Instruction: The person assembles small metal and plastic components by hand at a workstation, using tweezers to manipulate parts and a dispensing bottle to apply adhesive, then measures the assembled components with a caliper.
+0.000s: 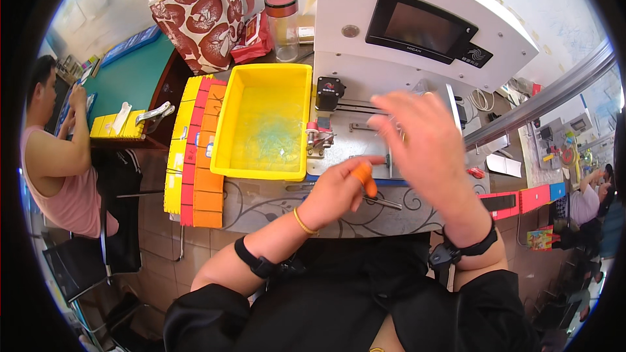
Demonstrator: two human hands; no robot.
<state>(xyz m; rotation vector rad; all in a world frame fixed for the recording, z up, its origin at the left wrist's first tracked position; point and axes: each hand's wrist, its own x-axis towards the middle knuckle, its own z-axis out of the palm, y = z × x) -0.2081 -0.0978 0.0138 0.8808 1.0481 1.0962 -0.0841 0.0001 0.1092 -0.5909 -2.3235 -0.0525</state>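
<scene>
My left hand [339, 189] is over the front edge of a white bench machine [365, 133]. Orange finger cots [364, 177] cover some of its fingertips. Its index finger points right, close to a small dark green part [388, 159], and I see nothing held in it. My right hand [417, 137] is raised above the machine's bed, fingers apart and slightly smeared by motion, and nothing shows in it. It hides part of the rails. Left of the bed sits a small metal clamp-like fixture [319, 135] below a black motor [330, 93].
A yellow tub [225, 124] with small bluish pieces stands left of the machine. Beyond it are stacked yellow, red and orange trays [208, 156]. Behind stand a clear jar [282, 32] and a patterned bag [202, 16]. A co-worker [62, 163] sits at the far left.
</scene>
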